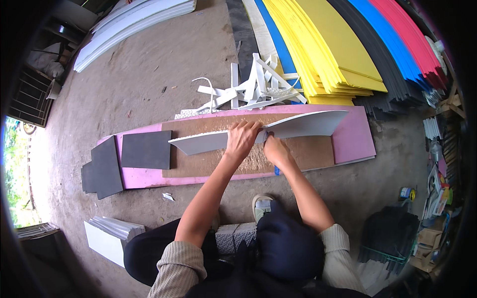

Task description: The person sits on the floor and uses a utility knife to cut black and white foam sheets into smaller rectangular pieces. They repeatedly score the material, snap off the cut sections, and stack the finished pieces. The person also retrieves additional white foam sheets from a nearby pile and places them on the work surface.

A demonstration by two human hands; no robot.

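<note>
A white foam sheet (310, 124) stands tilted on its long edge over a worn brown board (303, 151), bent near its middle. My left hand (242, 138) is closed over the sheet's upper edge, left of the bend. Just right of it, my right hand (277, 150) is closed in a fist around a blue-handled cutter (277, 170). Only its blue end shows below the fist; the rest is mostly hidden. The brown board lies on a longer pink foam sheet (355, 134). Dark grey foam pieces (145, 150) lie at its left end.
White foam offcuts (256, 87) are heaped beyond the board. Stacks of yellow (318, 44), black, blue and red sheets fill the far right. White sheets (134, 27) lie far left, and a smaller white stack (107, 238) sits by my left knee.
</note>
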